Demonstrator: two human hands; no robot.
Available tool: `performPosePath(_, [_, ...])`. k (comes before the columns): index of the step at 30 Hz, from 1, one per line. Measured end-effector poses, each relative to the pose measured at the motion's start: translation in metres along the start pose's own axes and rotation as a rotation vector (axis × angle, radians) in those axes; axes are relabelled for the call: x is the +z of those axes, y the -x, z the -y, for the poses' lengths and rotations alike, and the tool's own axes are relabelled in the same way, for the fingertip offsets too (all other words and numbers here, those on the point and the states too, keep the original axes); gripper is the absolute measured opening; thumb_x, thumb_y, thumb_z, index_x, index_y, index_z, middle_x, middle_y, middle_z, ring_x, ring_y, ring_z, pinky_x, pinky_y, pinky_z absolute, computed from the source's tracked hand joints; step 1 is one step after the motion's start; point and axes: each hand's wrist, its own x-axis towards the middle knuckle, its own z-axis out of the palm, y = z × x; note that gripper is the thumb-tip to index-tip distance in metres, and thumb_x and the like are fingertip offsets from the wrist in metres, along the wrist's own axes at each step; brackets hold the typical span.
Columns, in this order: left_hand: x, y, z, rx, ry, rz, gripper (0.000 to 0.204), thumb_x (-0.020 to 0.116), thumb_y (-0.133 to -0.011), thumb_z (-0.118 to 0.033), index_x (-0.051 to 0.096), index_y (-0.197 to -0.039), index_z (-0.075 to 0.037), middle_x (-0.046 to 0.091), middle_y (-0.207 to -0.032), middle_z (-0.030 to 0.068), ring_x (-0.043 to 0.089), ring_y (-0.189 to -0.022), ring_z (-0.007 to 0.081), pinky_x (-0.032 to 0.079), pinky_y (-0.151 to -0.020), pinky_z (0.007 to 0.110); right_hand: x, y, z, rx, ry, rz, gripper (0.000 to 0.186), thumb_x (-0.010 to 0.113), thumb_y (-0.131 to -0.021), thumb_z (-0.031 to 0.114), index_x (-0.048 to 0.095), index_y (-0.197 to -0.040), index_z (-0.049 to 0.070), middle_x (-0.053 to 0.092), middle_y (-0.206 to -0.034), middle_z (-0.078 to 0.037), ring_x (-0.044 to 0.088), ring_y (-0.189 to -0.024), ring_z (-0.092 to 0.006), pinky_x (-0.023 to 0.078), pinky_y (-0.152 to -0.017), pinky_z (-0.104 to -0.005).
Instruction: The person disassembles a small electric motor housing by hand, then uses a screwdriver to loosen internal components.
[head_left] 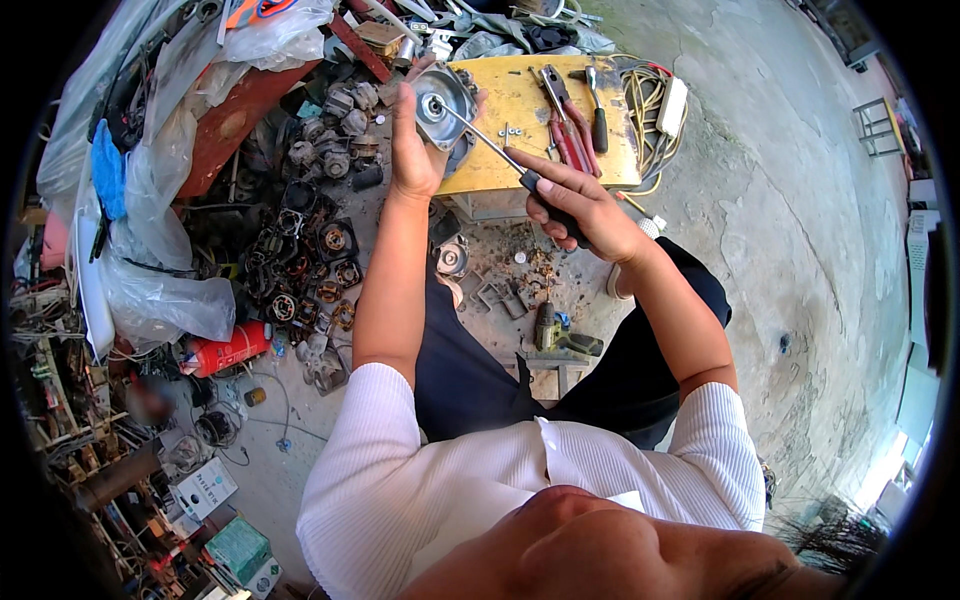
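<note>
My left hand is wrapped round a round metal motor end cover, tilted so its hollow inside faces me. My right hand grips a screwdriver by its black handle, index finger stretched along the shaft. The long steel shaft reaches up and left, its tip at the inside of the cover near the centre hub. Whether the tip touches the hub I cannot tell. Beside the right hand, on the yellow table, lie small screws and red-handled pliers.
A black-handled tool lies by the pliers. Coiled cable and a white power strip sit right of the table. Motor parts heap on the floor at left, near a red fire extinguisher. A cordless drill stands between my legs.
</note>
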Motion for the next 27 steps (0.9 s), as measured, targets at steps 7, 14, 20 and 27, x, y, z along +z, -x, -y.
performPosePath(7, [-0.001, 0.001, -0.007, 0.003, -0.142, 0.11, 0.079, 0.071, -0.083, -0.057, 0.037, -0.142, -0.016, 0.051, -0.129, 0.0123, 0.057, -0.122, 0.0376, 0.047, -0.105, 0.051, -0.002, 0.004, 0.005, 0.022, -0.024, -0.028, 0.048, 0.045, -0.105, 0.021, 0.037, -0.152, 0.017, 0.049, -0.082, 0.003, 0.045, -0.063, -0.0037, 0.035, -0.047, -0.0161])
performPosePath(14, [-0.007, -0.003, 0.004, 0.034, -0.128, 0.13, 0.082, 0.061, -0.085, -0.067, 0.039, -0.142, -0.012, 0.049, -0.139, 0.015, 0.051, -0.128, 0.0389, 0.047, -0.102, 0.057, 0.009, 0.004, -0.001, 0.008, -0.006, -0.079, 0.047, 0.044, -0.105, 0.021, 0.038, -0.152, 0.018, 0.049, -0.082, 0.004, 0.043, -0.062, -0.0032, 0.035, -0.048, -0.0161])
performPosePath(20, [-0.001, -0.004, 0.023, 0.165, -0.403, -0.002, 0.068, 0.049, -0.095, -0.061, 0.038, -0.14, -0.011, 0.052, -0.134, 0.0127, 0.058, -0.119, 0.0286, 0.056, -0.088, 0.041, 0.012, 0.006, 0.002, 0.067, -0.21, -0.09, 0.047, 0.044, -0.105, 0.02, 0.038, -0.152, 0.017, 0.049, -0.081, 0.004, 0.042, -0.061, -0.0038, 0.035, -0.048, -0.0177])
performPosePath(27, [0.01, -0.016, 0.038, 0.202, -0.343, -0.191, 0.057, 0.043, -0.099, -0.05, 0.039, -0.139, -0.01, 0.056, -0.128, 0.0114, 0.062, -0.11, 0.0275, 0.058, -0.072, 0.035, 0.014, -0.016, -0.036, -0.261, 0.336, -0.291, 0.045, 0.047, -0.102, 0.012, 0.047, -0.147, 0.012, 0.051, -0.072, 0.002, 0.045, -0.058, -0.0064, 0.041, -0.055, -0.0235])
